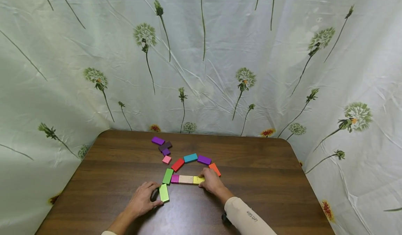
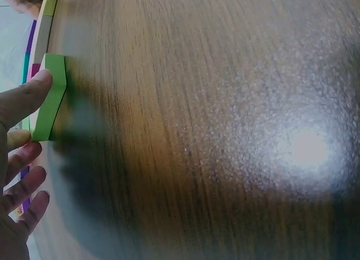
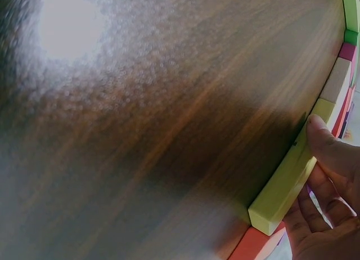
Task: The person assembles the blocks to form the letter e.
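Note:
My left hand (image 1: 141,198) pinches a light green block (image 1: 164,193) by its two ends, thumb at the near end and a fingertip at the far end. The other fingers of that hand fan out loosely in the left wrist view. A yellow block (image 1: 197,180) is held between thumb and fingers of my right hand (image 1: 213,182), which covers its right part. Leftward from it run a beige block (image 1: 186,180) and a magenta block (image 1: 175,179) in a straight row. A green block (image 1: 168,176) stands at the row's left end, just beyond the light green one.
Red (image 1: 178,165), teal (image 1: 190,158), purple (image 1: 204,160) and orange (image 1: 215,169) blocks form an arch behind the row. Farther back left lie a pink block (image 1: 166,159) and several purple ones (image 1: 158,141). A flowered curtain (image 1: 207,88) hangs behind the wooden table (image 1: 267,193).

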`<state>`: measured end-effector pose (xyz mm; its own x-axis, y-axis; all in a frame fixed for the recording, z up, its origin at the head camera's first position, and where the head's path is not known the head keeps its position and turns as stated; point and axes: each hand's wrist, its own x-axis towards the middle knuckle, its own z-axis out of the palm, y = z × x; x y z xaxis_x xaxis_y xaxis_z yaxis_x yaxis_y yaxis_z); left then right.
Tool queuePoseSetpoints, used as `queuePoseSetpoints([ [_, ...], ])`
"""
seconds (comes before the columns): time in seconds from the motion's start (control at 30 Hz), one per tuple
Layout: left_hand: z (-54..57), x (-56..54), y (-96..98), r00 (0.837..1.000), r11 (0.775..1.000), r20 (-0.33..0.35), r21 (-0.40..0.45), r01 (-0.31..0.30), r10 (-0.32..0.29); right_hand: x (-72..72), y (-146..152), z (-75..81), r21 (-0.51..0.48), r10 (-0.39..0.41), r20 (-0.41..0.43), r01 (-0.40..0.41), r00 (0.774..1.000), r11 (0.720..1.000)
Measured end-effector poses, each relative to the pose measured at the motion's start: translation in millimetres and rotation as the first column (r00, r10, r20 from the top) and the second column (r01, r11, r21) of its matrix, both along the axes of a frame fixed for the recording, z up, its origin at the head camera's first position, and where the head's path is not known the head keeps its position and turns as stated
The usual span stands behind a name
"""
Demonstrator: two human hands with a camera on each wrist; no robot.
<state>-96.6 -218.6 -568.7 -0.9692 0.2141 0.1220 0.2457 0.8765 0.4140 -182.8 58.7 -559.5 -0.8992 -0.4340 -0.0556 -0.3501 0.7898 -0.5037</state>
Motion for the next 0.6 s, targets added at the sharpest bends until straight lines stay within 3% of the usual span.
queuePoseSetpoints([
  [0.27, 3.2, 1.5, 1.5, 0.997, 1.000, 0.076, -0.010, -0.025, 0.026, 0.2, -0.6, 0.6, -0.008, -0.002, 0.003, 0.002, 1.000, 1.000],
  [0.6, 0.4, -0.1, -0.9, 0.999, 1.000, 0.030, 0.010, -0.012, 0.012, 0.2, 0.6, -0.6, -0.023, -0.004, -0.007, 0.004, 1.000, 1.000],
])
